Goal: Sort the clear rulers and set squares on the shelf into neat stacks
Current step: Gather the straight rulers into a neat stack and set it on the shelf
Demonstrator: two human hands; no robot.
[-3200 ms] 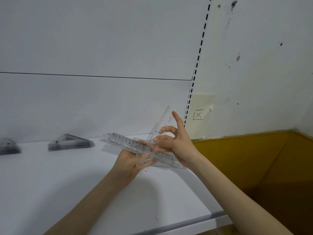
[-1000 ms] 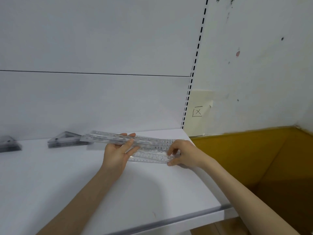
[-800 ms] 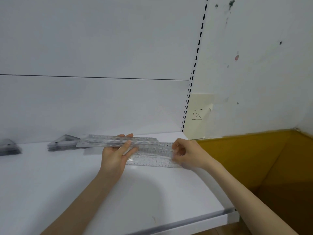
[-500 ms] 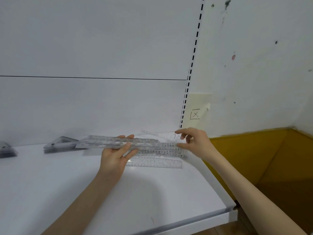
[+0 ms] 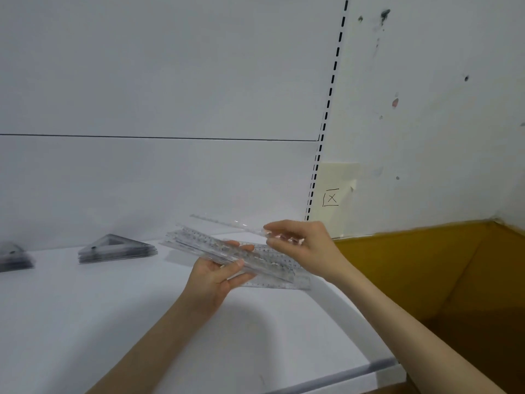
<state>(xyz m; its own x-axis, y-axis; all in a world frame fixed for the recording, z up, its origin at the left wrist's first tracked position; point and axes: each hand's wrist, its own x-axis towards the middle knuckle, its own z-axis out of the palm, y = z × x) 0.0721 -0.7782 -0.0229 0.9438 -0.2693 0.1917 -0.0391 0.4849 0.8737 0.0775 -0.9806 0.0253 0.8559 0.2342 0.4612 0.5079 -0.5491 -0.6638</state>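
Now that the right hand (image 5: 301, 245) has come up off the shelf (image 5: 113, 314), the head view shows it pinching a single ruler (image 5: 227, 223) just above the bundle of rulers (image 5: 224, 250), which the left hand (image 5: 214, 277) grips from below. The bundle should gain one. A loose ruler (image 5: 284, 284) lies flat on the shelf beneath, not yet gathered.

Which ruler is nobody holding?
The flat ruler on the shelf, under the left hand's bundle. The right hand pinches the raised ruler.
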